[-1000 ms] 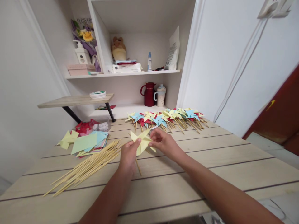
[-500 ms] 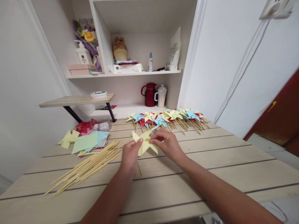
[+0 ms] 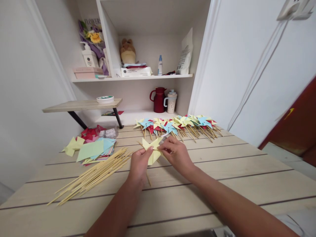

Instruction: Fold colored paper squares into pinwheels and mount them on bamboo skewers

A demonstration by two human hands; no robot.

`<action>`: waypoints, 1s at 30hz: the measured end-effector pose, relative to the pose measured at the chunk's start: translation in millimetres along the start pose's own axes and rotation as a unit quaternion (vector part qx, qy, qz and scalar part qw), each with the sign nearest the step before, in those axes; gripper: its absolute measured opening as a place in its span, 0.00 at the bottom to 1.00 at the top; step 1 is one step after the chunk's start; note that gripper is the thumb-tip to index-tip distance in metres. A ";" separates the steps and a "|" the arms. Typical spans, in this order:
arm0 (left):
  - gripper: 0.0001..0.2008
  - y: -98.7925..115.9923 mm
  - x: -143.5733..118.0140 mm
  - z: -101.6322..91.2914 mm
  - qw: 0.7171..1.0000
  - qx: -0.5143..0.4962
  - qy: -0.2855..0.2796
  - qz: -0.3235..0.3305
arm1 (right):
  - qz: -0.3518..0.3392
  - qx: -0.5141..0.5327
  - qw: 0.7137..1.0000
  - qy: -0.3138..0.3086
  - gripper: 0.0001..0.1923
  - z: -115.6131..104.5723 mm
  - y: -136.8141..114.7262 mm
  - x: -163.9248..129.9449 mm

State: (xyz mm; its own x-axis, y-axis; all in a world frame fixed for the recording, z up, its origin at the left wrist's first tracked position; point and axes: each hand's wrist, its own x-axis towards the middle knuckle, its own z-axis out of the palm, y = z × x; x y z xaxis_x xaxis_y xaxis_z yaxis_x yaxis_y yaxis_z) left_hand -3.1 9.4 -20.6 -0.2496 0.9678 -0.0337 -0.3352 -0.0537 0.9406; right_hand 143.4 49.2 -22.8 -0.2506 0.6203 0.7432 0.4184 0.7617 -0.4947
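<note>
A pale yellow paper pinwheel (image 3: pixel 153 157) is held just above the table, its pointed blades partly covered by my fingers. My left hand (image 3: pixel 140 161) is closed on its left side, thumb on top near the centre. With fingertips pinched, my right hand (image 3: pixel 176 153) grips the paper just right of the centre; whether something small is in the pinch is hidden. A thin wooden stick (image 3: pixel 148 179) shows below the pinwheel, lying slanted. Behind my right fingers is a small greyish object (image 3: pixel 163 139) I cannot make out.
Finished pinwheels on sticks (image 3: pixel 185 121) lie in a row at the back. Loose bamboo sticks (image 3: pixel 92 179) spread at left, beside coloured paper sheets (image 3: pixel 91 150), a clear container (image 3: pixel 108 133) and a loose yellow paper shape (image 3: pixel 73 145). A small raised shelf (image 3: pixel 81 105) stands back left.
My right fingers have shifted slightly left toward the pinwheel's centre, and its lower right blade is now less visible. The view has moved a little.
</note>
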 end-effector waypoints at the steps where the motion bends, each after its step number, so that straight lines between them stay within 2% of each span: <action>1: 0.18 0.1 -0.2 0.0 1.000 0.001 -0.002 0.002 | -0.004 -0.011 1.000 -0.003 0.09 0.5 1.1 -0.4; 6: 0.20 -1.6 0.2 -1.3 1.000 0.004 -0.003 -0.002 | 0.000 -0.052 0.998 -0.042 0.08 0.5 3.3 -0.7; 11: 0.21 -5.0 2.5 -3.9 1.000 0.017 0.000 -0.002 | 0.028 -0.044 0.996 -0.068 0.07 -3.6 -1.5 1.8; 14: 0.21 -4.6 2.5 -3.2 1.000 0.020 -0.015 -0.003 | 0.040 -0.018 0.997 -0.061 0.09 -4.2 -0.4 3.7; 18: 0.22 -4.5 1.0 -0.9 0.998 0.037 -0.050 -0.005 | 0.068 0.023 0.997 -0.034 0.05 -2.5 5.1 5.4; 23: 0.21 -5.8 0.7 -1.0 0.996 0.066 -0.062 0.010 | 0.095 0.044 0.994 -0.019 0.06 -3.6 1.7 8.1; 27: 0.21 -4.8 1.2 -0.9 0.995 0.084 -0.049 0.019 | 0.180 0.031 0.983 0.034 0.17 -3.8 0.8 11.0; 30: 0.20 -3.7 1.7 0.1 0.995 0.078 -0.047 0.027 | 0.265 0.099 0.958 0.050 0.24 -2.1 6.4 13.1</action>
State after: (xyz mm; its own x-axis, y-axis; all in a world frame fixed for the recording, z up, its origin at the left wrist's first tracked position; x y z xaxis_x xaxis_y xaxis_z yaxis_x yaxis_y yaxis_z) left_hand -2.3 11.3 -24.0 -0.1749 0.9837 0.0425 -0.1767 -0.0738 0.9815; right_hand 144.6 61.8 -15.3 0.0397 0.9159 0.3994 0.2882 0.3723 -0.8822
